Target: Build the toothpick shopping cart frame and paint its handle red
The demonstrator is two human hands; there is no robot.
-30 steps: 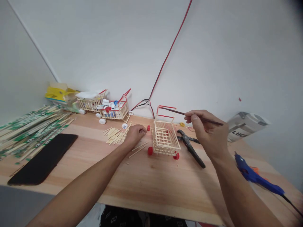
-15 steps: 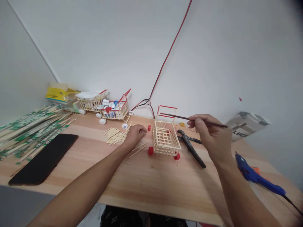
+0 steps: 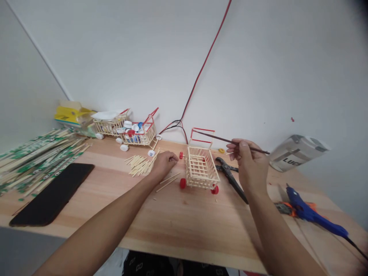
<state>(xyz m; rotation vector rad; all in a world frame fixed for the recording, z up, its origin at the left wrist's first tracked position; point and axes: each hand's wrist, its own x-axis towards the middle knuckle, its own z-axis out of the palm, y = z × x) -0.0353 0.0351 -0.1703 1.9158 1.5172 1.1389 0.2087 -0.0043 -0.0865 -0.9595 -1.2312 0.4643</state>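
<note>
In my right hand (image 3: 250, 165) is a slim dark paintbrush (image 3: 221, 138), pinched between thumb and fingers. Its tip reaches the red-coated handle (image 3: 202, 129) of a small stick-built shopping cart (image 3: 202, 168). The cart stands upright on red wheels, its basket made of pale sticks. My left hand (image 3: 165, 163) rests on the table left of the cart, fingers curled together, with nothing visible in them. Beside that hand lie a pile of short sticks (image 3: 139, 165) and a few loose sticks (image 3: 168, 182).
Black-handled pliers (image 3: 231, 178) lie right of the cart, partly behind my right hand. Further right are a blue glue gun (image 3: 313, 214) and a tilted container (image 3: 299, 153). Two finished carts (image 3: 138, 134), a phone (image 3: 54, 193) and packaged sticks (image 3: 43, 157) occupy the left.
My right hand has shifted slightly left with the paintbrush, and the brush tip has moved up and left along the cart's red handle. My left hand stays in place.
</note>
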